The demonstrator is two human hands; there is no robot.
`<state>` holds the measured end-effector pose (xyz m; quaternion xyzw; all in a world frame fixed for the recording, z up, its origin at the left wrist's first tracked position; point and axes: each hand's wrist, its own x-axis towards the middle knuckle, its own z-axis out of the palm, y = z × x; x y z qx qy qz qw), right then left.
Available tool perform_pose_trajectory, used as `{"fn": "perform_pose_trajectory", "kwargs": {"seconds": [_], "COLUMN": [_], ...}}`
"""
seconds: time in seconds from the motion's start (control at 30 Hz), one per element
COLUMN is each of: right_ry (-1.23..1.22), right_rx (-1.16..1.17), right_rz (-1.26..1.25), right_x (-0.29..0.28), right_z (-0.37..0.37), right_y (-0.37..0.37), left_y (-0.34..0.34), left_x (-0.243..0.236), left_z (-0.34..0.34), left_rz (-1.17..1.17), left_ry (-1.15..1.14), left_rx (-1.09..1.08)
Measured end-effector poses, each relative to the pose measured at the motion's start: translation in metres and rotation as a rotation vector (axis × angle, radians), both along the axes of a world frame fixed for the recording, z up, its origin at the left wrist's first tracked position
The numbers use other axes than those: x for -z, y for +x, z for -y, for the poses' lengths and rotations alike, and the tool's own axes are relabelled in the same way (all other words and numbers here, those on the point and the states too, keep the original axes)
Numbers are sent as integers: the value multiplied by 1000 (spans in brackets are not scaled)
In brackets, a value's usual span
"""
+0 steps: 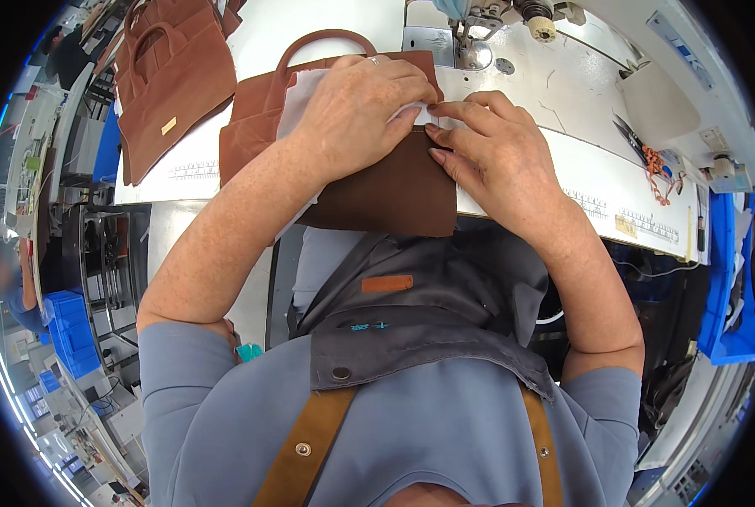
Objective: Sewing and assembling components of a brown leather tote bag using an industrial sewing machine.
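A tan leather bag (pixel 250 127) with a handle lies on the white table, with a dark brown panel (pixel 377 194) over its front and a white sheet (pixel 296 103) along it. My left hand (pixel 352 114) has its fingers curled over the white sheet at the panel's upper edge. My right hand (pixel 496 152), just to its right, rests fingertips on that stitched edge and the white layer, thumb and fingers bent and somewhat apart. The layers under my left fingers are partly hidden.
More tan bags (pixel 174 93) lie at the left. Behind my work stands a sewing machine (pixel 470 34); scissors (pixel 627 135) and orange threads (pixel 658 173) are at the right. Blue bins (pixel 71 325) (pixel 724 329) flank the table (pixel 580 169). Other people (pixel 65 51) work at far left.
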<state>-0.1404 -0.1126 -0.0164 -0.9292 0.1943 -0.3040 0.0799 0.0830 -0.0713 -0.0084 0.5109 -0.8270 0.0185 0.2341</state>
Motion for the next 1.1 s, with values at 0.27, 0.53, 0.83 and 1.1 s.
{"fn": "perform_pose_trajectory", "kwargs": {"seconds": [0.27, 0.53, 0.83, 1.1], "right_ry": [0, 4, 21, 41], "right_rx": [-21, -6, 4, 6], "right_rz": [-21, -31, -43, -47], "right_x": [-2, 0, -2, 1], "right_z": [3, 3, 1, 3], "right_y": [0, -1, -2, -2], "left_y": [-3, -18, -6, -20], "left_x": [-4, -18, -2, 0], "left_z": [5, 12, 12, 1], "left_rz": [48, 282, -219, 8], "left_ry": [-55, -1, 66, -187], "left_rx": [-105, -308, -193, -153]}}
